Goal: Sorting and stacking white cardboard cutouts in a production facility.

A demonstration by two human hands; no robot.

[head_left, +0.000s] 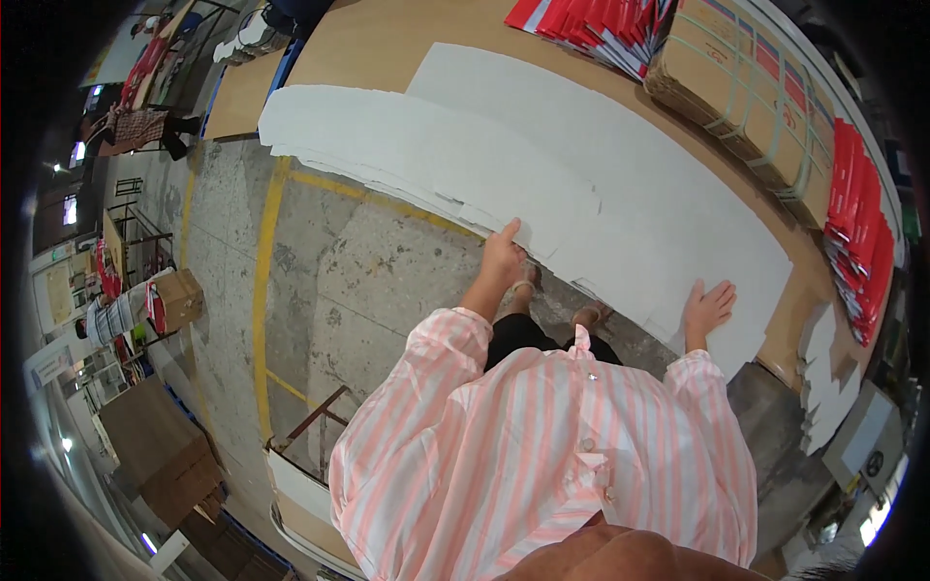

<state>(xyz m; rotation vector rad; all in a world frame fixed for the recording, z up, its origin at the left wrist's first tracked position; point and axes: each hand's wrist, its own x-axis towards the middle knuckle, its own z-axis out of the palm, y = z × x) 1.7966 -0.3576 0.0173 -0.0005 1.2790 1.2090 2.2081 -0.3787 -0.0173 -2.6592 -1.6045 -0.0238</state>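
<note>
Two large white cardboard sheets (pixel 620 184) lie overlapping across a brown-topped table in front of me. Their near edges look ragged and torn in places. My left hand (pixel 502 257) is closed at the near edge of the left sheet (pixel 387 126), thumb on top; the other fingers are partly hidden. Toward the right end, my right hand (pixel 709 308) rests flat on the white surface, its fingers spread and nothing in it.
Stacks of red-and-white packets (pixel 601 29) and a strapped brown carton (pixel 736 87) stand along the table's far side. More red packets (pixel 857 232) lie at the right, near a torn white piece (pixel 828 378). Behind on the left are a yellow-lined concrete floor (pixel 223 252), cartons and other people.
</note>
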